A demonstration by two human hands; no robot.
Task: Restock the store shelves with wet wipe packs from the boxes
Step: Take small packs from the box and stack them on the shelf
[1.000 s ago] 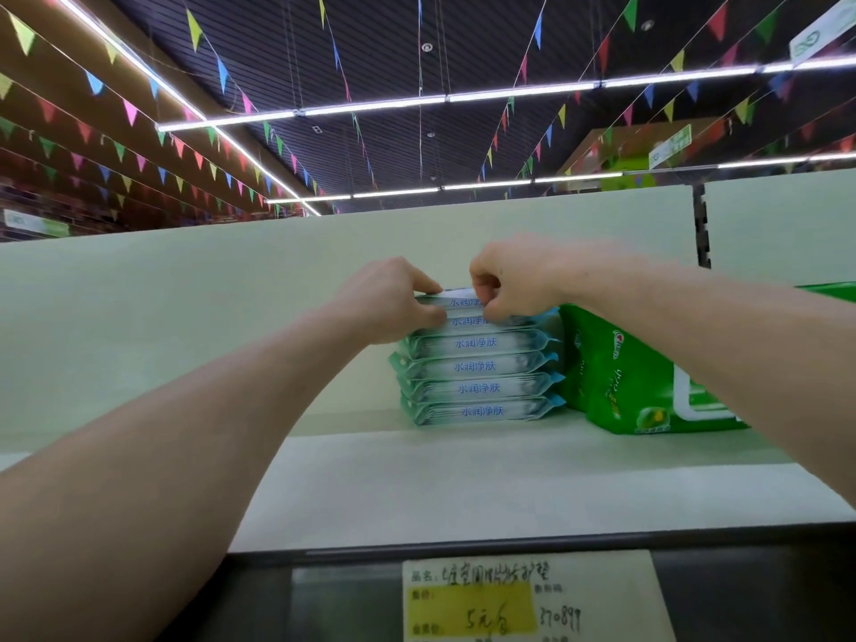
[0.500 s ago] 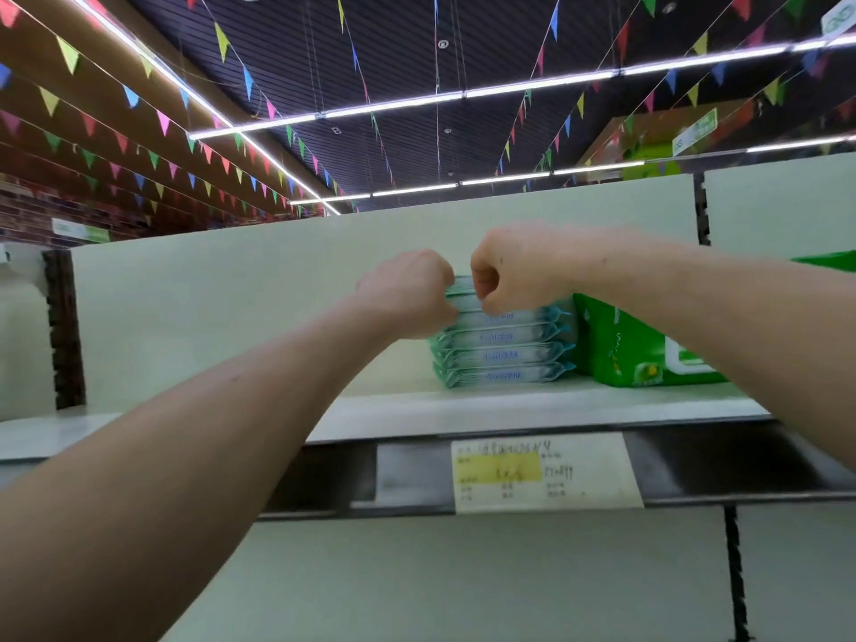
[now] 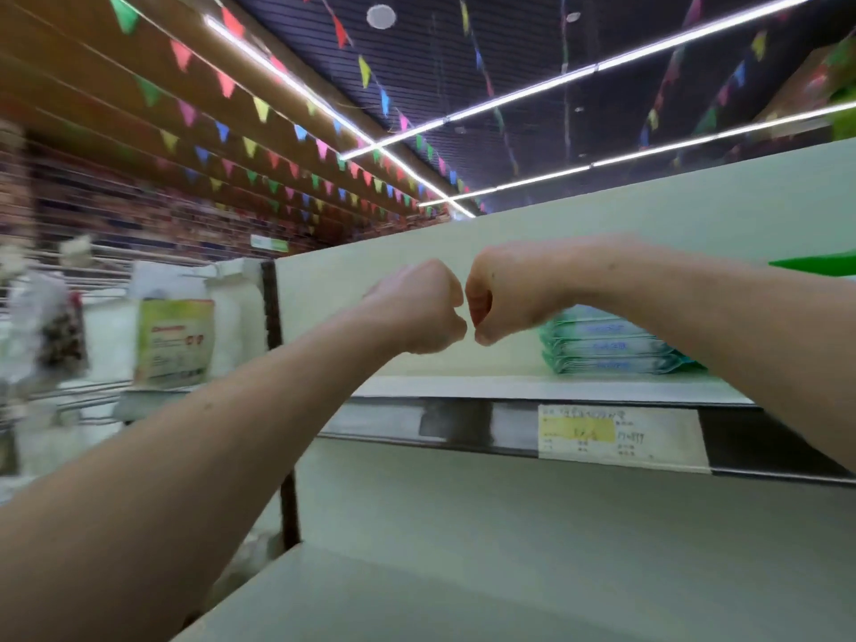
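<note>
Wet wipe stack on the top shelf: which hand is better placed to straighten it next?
Right. The right hand is fisted directly beside the wet wipe stack, its forearm passing over the packs. The left hand sits farther left, with the right hand between it and the stack. Both look empty.

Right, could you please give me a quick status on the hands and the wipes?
Left hand and right hand fisted, empty, knuckles together. Wet wipe stack sits on the shelf, untouched. Nothing in the way.

Shelf bare left of wipe stack — fists apart from it.
</note>
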